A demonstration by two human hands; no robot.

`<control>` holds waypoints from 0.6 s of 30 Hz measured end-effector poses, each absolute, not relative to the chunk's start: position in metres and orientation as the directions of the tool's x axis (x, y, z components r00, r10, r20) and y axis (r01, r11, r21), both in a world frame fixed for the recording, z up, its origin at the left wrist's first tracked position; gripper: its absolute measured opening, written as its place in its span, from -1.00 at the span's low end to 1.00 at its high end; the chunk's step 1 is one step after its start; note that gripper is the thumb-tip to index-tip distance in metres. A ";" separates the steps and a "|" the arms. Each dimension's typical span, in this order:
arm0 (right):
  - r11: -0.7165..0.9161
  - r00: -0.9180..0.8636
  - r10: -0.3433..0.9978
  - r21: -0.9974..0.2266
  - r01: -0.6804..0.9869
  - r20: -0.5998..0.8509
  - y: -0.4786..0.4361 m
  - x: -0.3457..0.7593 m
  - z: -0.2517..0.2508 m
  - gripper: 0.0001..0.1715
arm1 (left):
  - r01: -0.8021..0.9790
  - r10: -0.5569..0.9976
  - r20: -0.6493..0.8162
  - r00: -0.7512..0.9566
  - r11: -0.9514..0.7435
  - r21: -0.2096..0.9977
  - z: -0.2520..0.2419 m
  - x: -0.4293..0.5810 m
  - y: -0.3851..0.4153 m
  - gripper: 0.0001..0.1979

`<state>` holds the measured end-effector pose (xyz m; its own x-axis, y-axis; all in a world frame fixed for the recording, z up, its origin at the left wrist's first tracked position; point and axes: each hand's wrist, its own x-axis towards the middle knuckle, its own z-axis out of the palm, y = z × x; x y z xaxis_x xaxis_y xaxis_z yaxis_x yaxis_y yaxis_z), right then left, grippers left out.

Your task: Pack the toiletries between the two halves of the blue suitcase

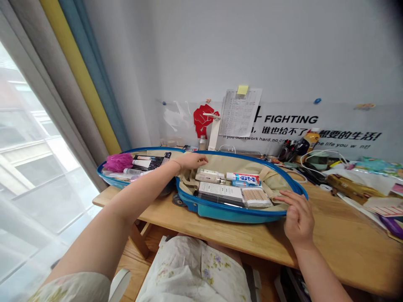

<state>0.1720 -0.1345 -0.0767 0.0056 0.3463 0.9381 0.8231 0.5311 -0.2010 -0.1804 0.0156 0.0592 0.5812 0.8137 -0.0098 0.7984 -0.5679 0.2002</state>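
Note:
A blue hard-shell suitcase lies open on the desk, its two halves side by side. My left hand rests flat at the far rim of the right half, over the beige lining and touching nothing else. My right hand is at the near right rim, fingers apart against the blue edge. Inside that half are a white box, a pack of cotton swabs, a blue-and-white carton and white tubes. The left half holds a pink bath puff and several tubes.
The wooden desk carries cables, a green mug, papers and pens at the right. A metal bottle and a white lamp stand behind the suitcase. A sheer curtain hangs at the left window.

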 end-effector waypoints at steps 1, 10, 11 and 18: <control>0.531 0.003 0.346 -0.198 0.824 0.938 -0.135 0.172 -0.076 -0.59 | 0.815 0.836 0.035 0.548 -0.543 0.205 0.065 -0.192 0.016 -0.64; 0.494 0.041 0.387 -0.244 0.835 0.921 -0.135 0.171 -0.075 -0.54 | 0.986 0.988 0.097 0.121 -0.131 0.104 0.080 -0.332 0.013 -0.50; 0.490 0.048 0.390 -0.251 0.835 0.919 -0.135 0.171 -0.075 -0.54 | 0.991 0.992 0.073 0.099 -0.105 0.085 0.076 -0.345 0.012 -0.48; 0.517 0.015 0.363 -0.215 0.829 0.932 -0.135 0.171 -0.075 -0.55 | 0.996 0.986 -0.152 0.074 -0.080 -0.034 0.047 -0.389 0.006 -0.56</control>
<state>0.1713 -0.1346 -0.0749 0.0153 0.3633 0.9316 0.8286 0.5168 -0.2152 -0.3887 0.0062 0.0472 0.0744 0.9855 -0.1523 0.9962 -0.0804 -0.0338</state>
